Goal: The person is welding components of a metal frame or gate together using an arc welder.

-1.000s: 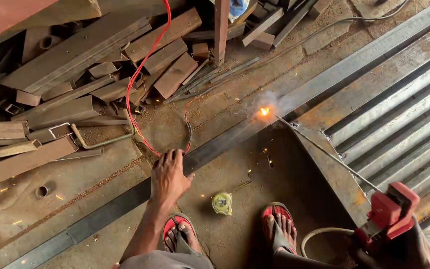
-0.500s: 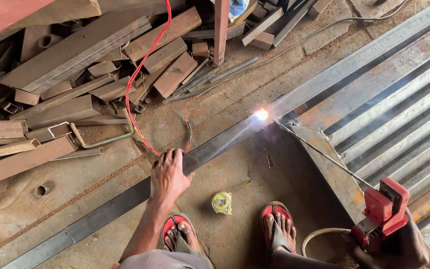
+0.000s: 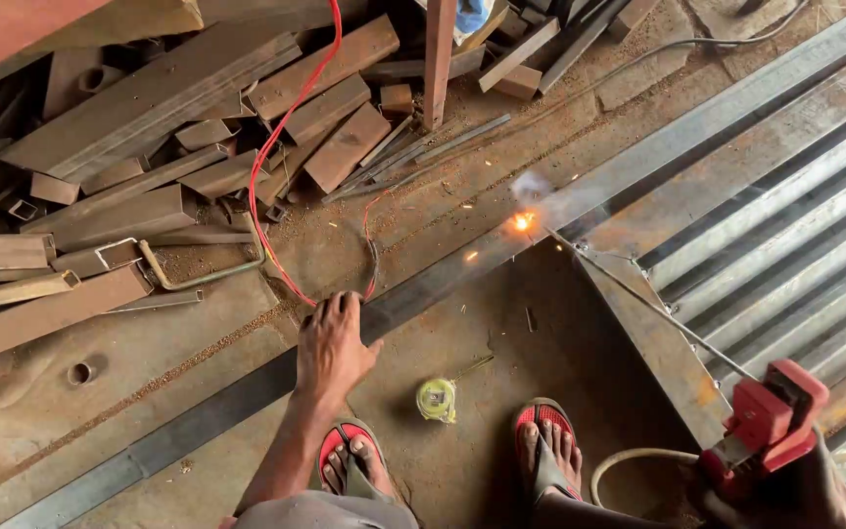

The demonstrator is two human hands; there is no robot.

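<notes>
Red electrode holder (image 3: 766, 421) in right hand (image 3: 824, 495); left hand (image 3: 330, 348) on steel bar (image 3: 443, 284).

Metal workshop: steel offcuts (image 3: 178, 147), welding sparks (image 3: 521, 221).

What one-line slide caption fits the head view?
Left hand braces a long steel bar while right hand strikes sparks with a red electrode holder.

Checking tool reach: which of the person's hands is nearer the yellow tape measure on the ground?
Left. The left hand presses on the long steel bar, just up-left of the yellow tape measure. The right hand grips the red electrode holder far to its right.
</notes>
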